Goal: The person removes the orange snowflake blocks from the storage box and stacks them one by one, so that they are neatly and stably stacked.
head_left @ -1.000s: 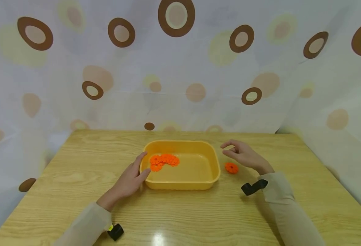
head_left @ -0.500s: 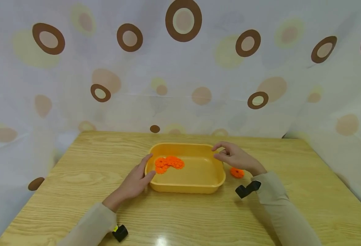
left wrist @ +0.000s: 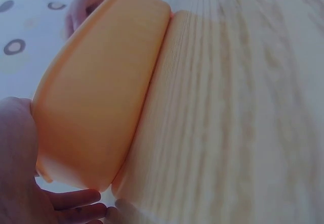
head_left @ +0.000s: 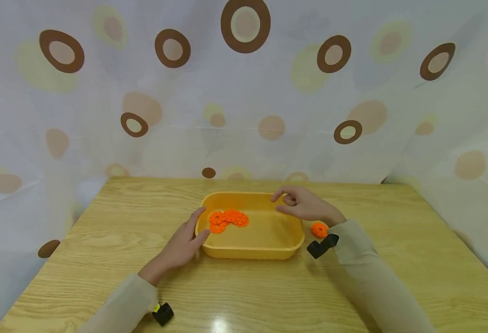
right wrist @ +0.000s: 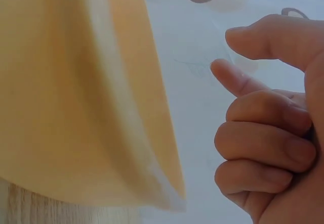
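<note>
A yellow plastic tub stands on the table, with several flat orange flower-shaped pieces overlapping at its left end. My left hand holds the tub's left end, thumb over the rim; in the left wrist view its fingers lie against the outer wall. Above the tub's right end is my right hand. Its thumb and index finger stand apart with nothing between them, and the other fingers are curled in. A single orange flower-shaped piece lies on the table right of the tub, partly behind the right wrist's camera.
Black wrist cameras hang below both sleeves, the left camera close over the table and the right camera beside the tub. The wooden table ends at a white patterned cloth behind and at the sides.
My right hand has moved left, from above the table beside the lone orange piece to over the tub's right end. The left hand stays on the tub; the head view shifted slightly.
</note>
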Demonstrator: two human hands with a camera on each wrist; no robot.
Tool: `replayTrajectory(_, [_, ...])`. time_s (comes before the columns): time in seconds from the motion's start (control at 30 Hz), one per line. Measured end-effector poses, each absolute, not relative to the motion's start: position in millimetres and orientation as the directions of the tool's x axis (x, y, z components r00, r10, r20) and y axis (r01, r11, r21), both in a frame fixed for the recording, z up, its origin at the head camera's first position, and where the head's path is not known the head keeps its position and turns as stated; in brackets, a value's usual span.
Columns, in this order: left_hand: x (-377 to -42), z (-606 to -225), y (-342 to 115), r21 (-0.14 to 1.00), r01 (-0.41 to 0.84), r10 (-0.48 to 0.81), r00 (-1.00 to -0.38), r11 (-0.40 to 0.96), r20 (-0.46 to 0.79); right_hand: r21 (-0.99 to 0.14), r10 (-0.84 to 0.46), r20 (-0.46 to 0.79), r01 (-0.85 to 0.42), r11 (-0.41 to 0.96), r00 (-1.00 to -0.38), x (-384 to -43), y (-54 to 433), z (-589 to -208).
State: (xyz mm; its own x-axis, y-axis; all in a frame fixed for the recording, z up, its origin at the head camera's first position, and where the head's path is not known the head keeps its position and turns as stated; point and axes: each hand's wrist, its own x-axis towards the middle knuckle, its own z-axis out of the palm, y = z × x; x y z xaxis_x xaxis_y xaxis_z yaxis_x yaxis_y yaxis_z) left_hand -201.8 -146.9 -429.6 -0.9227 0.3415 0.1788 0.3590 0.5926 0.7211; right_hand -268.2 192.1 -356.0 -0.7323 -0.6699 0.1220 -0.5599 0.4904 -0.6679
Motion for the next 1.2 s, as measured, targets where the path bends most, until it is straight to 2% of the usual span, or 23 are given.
replayTrajectory(0.5, [-203, -428, -146, 0.727, 0.366, 0.349, -0.919, 0.582, 0.183, -0.624, -0.706, 0.111, -0.603, 0.498, -0.699, -283, 174, -358])
replayTrajectory(0.8, [-201, -430, -146, 0.726, 0.354, 0.35, -0.922, 0.59, 0.166, -0.636, -0.731, 0.039, -0.581, 0.508, -0.681, -278, 166, -351])
replayTrajectory(1.07, [-201, -431, -146, 0.726, 0.371, 0.355, -0.916, 0.579, 0.186, -0.609, -0.766, 0.027, -0.618, 0.497, -0.642, -279, 165, -343])
replayTrajectory(1.2, [-202, -430, -146, 0.717, 0.379, 0.347, -0.916, 0.585, 0.201, -0.598, -0.762, 0.025, -0.621, 0.507, -0.647, -280, 163, -340])
